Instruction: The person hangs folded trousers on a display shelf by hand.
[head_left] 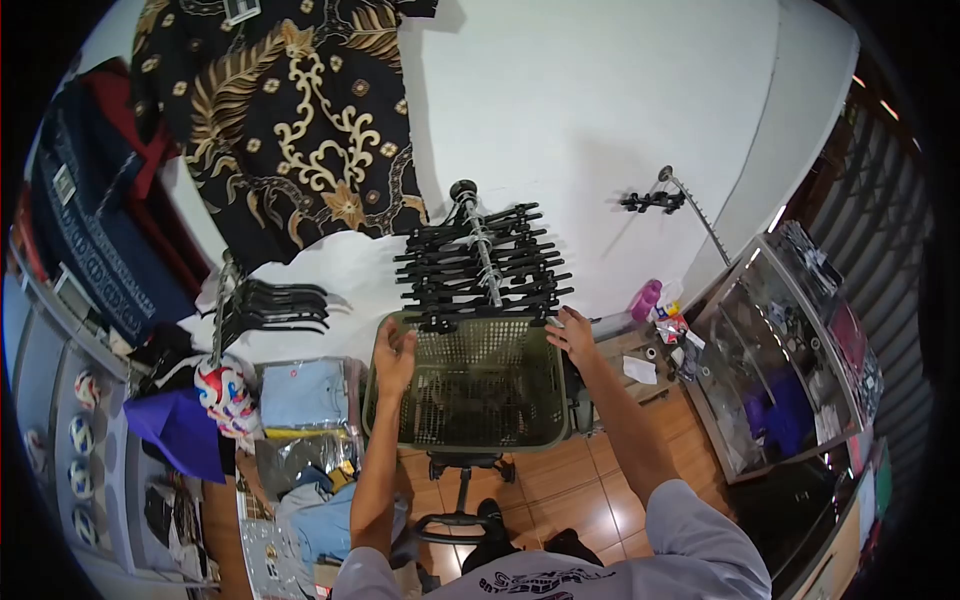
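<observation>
Two bare hands beside a green basket (pixel 557 392)

The left hand (pixel 397 362) stands at the basket's left side, thumb and fingers apart, nothing in its grasp. The right hand (pixel 572 335) is at the basket's far right corner, its fingers spread and curved, also holding nothing; whether either hand touches the rim, I cannot tell. The basket sits in front of the person, between the two hands, its slotted walls and floor in view.

At the basket's far rim, black hangers (pixel 520 285) crowd a metal rod that juts from the white wall (pixel 580 90). Left of the basket lie folded clothes in clear bags (pixel 305 392), then a purple cloth (pixel 180 437), then shelves with balls (pixel 80 440). Beyond the basket, up and to the left, a black and gold patterned shirt (pixel 320 120) hangs on the wall.

Right of the basket come a pink bottle (pixel 647 298), a glass cabinet (pixel 770 370) and, farthest out, a grey ribbed shutter (pixel 870 250). Shiny orange-brown floor tiles (pixel 610 500) show on the person's side of the basket.
</observation>
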